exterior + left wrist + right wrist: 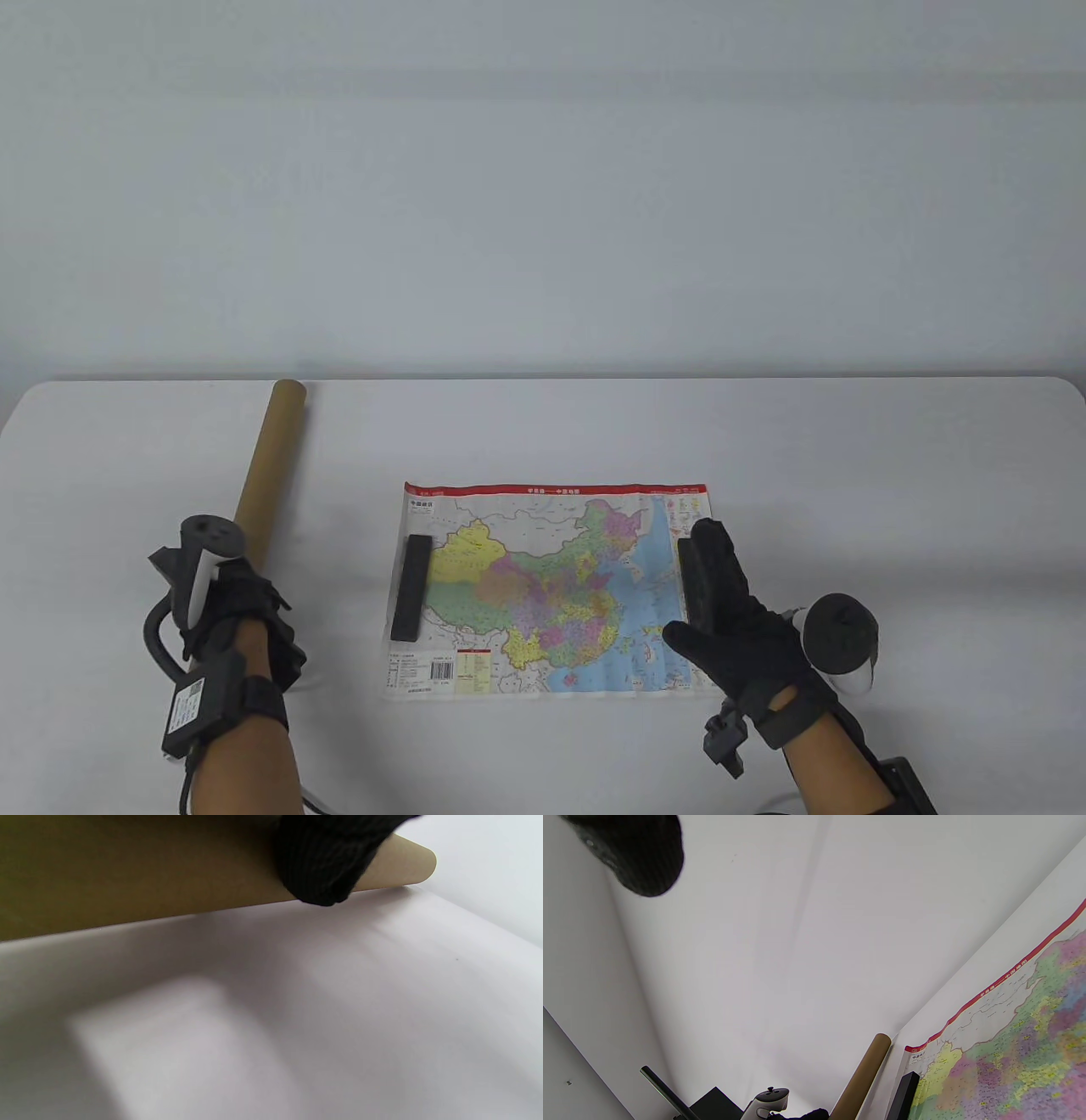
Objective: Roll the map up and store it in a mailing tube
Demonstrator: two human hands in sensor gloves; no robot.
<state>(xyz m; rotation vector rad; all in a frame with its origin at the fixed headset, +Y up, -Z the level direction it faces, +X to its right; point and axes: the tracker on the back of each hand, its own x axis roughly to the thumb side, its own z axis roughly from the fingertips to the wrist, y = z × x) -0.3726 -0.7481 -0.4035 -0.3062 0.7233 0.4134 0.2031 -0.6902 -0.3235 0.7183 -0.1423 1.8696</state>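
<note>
A colourful map lies flat on the white table. A black bar weight sits on its left side. A second black bar sits on its right side, mostly hidden under my right hand. My right hand is open, fingers stretched out over that bar. A brown mailing tube lies on the table at the left. My left hand is at its near end. In the left wrist view a gloved finger curls over the tube.
In the right wrist view the map, the left bar and the tube show at the bottom right. A plain wall stands behind the table's far edge.
</note>
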